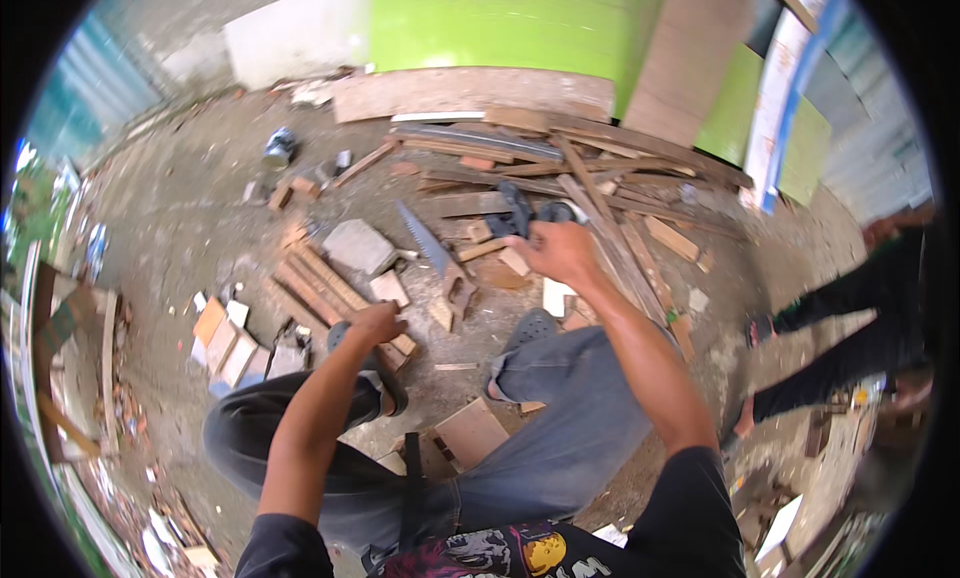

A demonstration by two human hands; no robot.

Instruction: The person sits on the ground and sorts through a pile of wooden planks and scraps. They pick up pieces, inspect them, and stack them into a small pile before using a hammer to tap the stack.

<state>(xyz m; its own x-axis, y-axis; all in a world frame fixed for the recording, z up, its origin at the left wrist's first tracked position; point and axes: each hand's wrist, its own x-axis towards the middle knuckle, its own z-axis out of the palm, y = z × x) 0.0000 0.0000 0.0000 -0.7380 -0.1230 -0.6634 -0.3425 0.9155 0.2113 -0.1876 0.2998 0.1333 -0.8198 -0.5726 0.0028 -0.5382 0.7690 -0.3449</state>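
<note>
My left hand (378, 324) rests with curled fingers on the near end of the wooden planks (335, 286), beside my left shoe; its fingertips are partly hidden. My right hand (556, 252) is reached forward over the wood scraps, its fingers closed at a dark blue-grey object (516, 208) whose kind I cannot make out. Between the hands a handsaw (428, 242) lies on the ground, its wooden handle (458, 290) toward me. A grey concrete block (362, 246) lies left of the saw, with small wood offcuts (440, 313) around it.
Long boards (640, 168) are piled ahead, before green panels (490, 23). A metal can (280, 146) stands at the far left. Tile-like pieces (230, 348) lie left of the planks. At the right, another person's legs (830, 328) are close by.
</note>
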